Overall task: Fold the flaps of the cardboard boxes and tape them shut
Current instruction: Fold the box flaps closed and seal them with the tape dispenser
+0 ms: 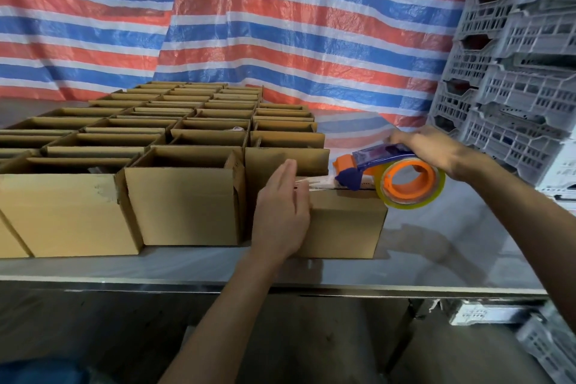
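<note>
The closed box (pixel 346 221) stands on the table (pixel 436 246) just right of the open boxes (pixel 184 206), the left hand (pixel 280 212) with straight fingers flat against its left end, the right hand (pixel 427 150) gripping the tape dispenser (pixel 374 162) on its top

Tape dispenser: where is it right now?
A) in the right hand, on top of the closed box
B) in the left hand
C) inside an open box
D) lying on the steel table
A: the right hand grips the tape dispenser, its front end on top of the closed box, while the left hand lies flat against that box.
</note>
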